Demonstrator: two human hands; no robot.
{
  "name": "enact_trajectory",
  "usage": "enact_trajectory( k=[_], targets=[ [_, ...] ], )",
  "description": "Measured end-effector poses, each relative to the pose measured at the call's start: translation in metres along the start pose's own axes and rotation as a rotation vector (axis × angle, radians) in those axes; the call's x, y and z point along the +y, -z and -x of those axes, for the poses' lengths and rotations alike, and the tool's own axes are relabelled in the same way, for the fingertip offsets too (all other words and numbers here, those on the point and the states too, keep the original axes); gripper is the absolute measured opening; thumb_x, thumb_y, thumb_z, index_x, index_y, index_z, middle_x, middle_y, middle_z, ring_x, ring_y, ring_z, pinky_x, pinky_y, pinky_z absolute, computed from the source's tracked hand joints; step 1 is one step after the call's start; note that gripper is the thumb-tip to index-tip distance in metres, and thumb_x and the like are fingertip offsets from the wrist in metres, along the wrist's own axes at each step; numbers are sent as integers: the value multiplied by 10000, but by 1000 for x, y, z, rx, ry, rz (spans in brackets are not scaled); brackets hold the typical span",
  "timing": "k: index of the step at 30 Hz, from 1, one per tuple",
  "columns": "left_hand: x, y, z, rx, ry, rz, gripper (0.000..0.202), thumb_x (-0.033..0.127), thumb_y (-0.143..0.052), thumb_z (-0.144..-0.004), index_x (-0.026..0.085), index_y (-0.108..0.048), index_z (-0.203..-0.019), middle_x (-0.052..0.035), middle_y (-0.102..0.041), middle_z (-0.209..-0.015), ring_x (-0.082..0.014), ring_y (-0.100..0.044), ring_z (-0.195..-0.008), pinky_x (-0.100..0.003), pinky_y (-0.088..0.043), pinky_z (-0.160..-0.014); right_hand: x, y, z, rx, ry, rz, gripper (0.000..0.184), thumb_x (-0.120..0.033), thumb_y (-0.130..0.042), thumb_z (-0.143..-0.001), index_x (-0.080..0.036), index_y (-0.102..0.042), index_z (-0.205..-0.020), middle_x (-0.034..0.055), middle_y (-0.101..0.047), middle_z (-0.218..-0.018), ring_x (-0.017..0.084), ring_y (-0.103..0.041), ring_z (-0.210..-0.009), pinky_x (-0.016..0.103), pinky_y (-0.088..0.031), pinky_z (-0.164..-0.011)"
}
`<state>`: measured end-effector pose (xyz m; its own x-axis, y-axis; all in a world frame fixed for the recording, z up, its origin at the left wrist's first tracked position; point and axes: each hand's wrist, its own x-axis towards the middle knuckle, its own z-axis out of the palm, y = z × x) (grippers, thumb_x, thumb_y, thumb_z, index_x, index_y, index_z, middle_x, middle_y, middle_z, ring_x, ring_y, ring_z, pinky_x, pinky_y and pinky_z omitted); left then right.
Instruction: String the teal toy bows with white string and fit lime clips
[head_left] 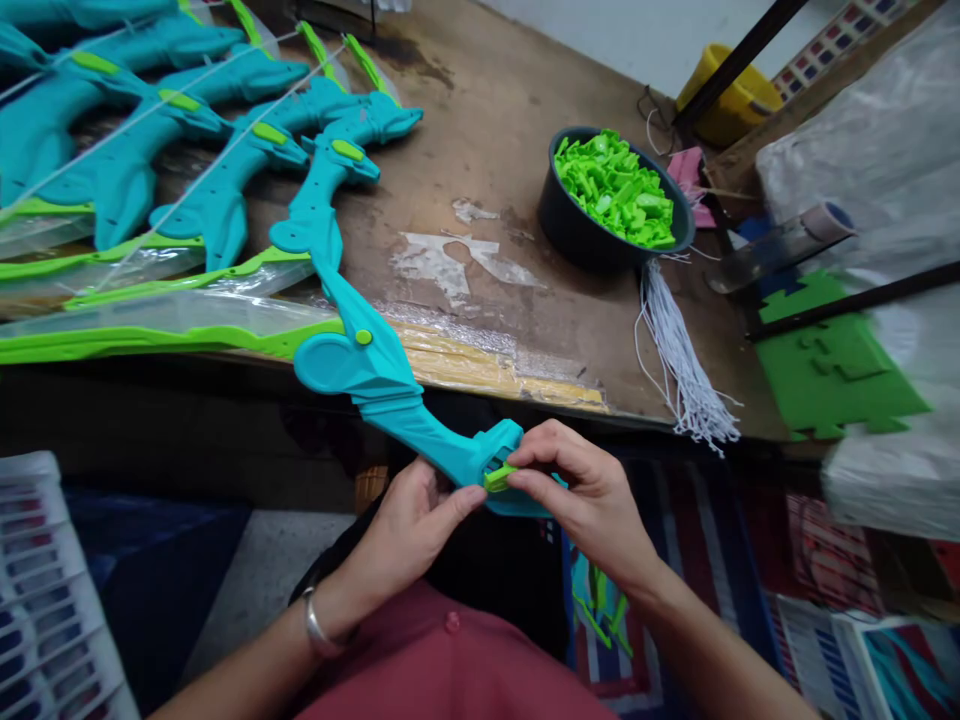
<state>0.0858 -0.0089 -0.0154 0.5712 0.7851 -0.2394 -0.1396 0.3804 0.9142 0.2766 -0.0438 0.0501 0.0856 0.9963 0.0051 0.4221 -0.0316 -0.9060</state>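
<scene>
A turquoise toy bow (390, 375) with a lime-green limb (187, 345) reaches from the table's front edge to my lap. My left hand (416, 525) is wrapped round its body near the lower end, the thumb close to a slotted opening. Between the thumb and fingertips of my right hand (589, 490) is a small lime-green plastic piece (498, 478), held at that opening. How deep the piece sits in the slot cannot be made out. More turquoise toy bows (247, 150) with green limbs and white strings lie side by side on the table at the left.
A black bowl (570, 225) heaped with small green pieces (619, 190) stands on the wooden table (487, 130). White cords (679, 350) hang over the table's front edge. A green foam mat piece (840, 355) is at right, a white plastic crate (52, 590) at lower left.
</scene>
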Motion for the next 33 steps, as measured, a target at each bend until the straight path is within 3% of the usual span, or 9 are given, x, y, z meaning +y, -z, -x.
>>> enact_trajectory(
  k=[7, 10, 14, 17, 21, 25, 28, 30, 33],
  targets=[
    [-4, 1, 4, 5, -8, -160, 295, 388, -696, -934, 156, -683, -1116, -114, -753, -1150, -299, -702, -1089, -407, -546, -977, 0, -7, 7, 11, 64, 158, 74, -230, -700, -933, -294, -736, -932, 14, -653, -882, 178, -630, -807, 309, -516, -676],
    [-1, -1, 3, 28, -2, -180, 312, 405, -736, -897, 161, -720, -1091, -114, -764, -1138, -303, -714, -1045, -415, -561, -952, 3, -6, 7, 35, 49, 208, 174, -260, -739, -904, -295, -706, -1072, 32, -635, -1041, 179, -614, -866, 313, -526, -732],
    [2, -7, 1, 129, 12, -226, 289, 399, -800, -829, 189, -775, -1025, -85, -793, -1058, -314, -724, -1018, -429, -553, -966, 9, 1, -3, -108, -114, 110, 509, -353, -806, -830, -279, -619, -1298, 62, -632, -1206, 195, -614, -929, 333, -538, -797],
    [1, -9, 3, 188, -7, -316, 290, 388, -812, -801, 195, -788, -1016, -80, -799, -1017, -318, -728, -970, -443, -541, -968, 14, 6, -13, -307, -323, -50, 447, -410, -809, -801, -231, -662, -1182, 31, -667, -1023, 179, -617, -844, 300, -526, -721],
    [-1, -8, 3, 247, -22, -405, 217, 396, -817, -769, 206, -798, -872, -77, -790, -867, -312, -719, -828, -434, -543, -879, 16, 3, -20, -352, -443, -173, 369, -396, -815, -760, -203, -650, -1027, -4, -657, -862, 167, -610, -788, 281, -504, -690],
    [-1, -7, -1, 289, -46, -408, 186, 398, -836, -720, 224, -774, -747, -64, -769, -760, -295, -694, -718, -412, -538, -790, 19, 0, -28, -324, -368, -49, 313, -369, -804, -748, -197, -663, -967, -4, -650, -832, 160, -587, -757, 273, -486, -666],
    [1, -2, -4, 296, -26, -408, 229, 431, -836, -708, 221, -786, -784, -88, -789, -827, -335, -717, -797, -433, -552, -813, 18, -1, -30, -315, -365, -18, 306, -357, -804, -745, -190, -665, -960, -15, -647, -794, 149, -577, -711, 264, -473, -638],
    [3, 3, -5, 225, 13, -327, 274, 440, -837, -721, 214, -804, -873, -101, -802, -937, -357, -727, -917, -447, -563, -883, 12, -2, -27, -266, -317, 20, 309, -366, -829, -737, -189, -663, -928, -21, -641, -777, 145, -577, -688, 260, -467, -622],
    [6, 11, -2, 36, 82, 5, 436, 487, -835, -757, 213, -792, -1094, -120, -767, -1175, -372, -687, -1136, -464, -549, -1005, -9, -5, -9, -117, -26, 255, 285, -391, -831, -780, -198, -667, -911, 8, -651, -830, 170, -598, -746, 290, -491, -673]
  ],
)
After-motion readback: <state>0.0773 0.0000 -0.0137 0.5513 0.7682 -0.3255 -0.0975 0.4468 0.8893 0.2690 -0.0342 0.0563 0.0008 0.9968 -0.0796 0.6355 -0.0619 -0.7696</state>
